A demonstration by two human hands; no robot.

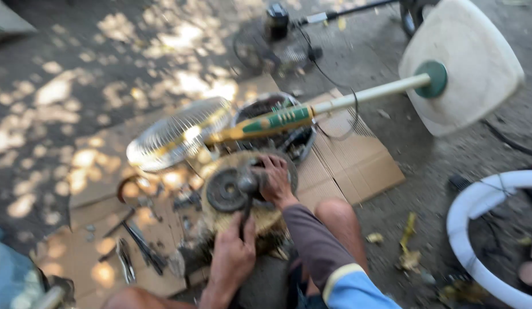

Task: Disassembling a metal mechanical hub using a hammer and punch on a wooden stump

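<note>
Right hand fingers curled gripping the fan motor from its right; left hand, below, pinches a dark tool pointing up into it.

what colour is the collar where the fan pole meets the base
Dark green: the collar sits on the cream base at the end of the pale pole. It shows best in the head view.

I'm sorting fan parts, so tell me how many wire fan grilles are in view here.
2. One pale wire grille lies on the cardboard, left of the green-and-yellow fan pole. A dark wire grille lies farther off on the shaded ground at the top. The blur may hide others.
</note>
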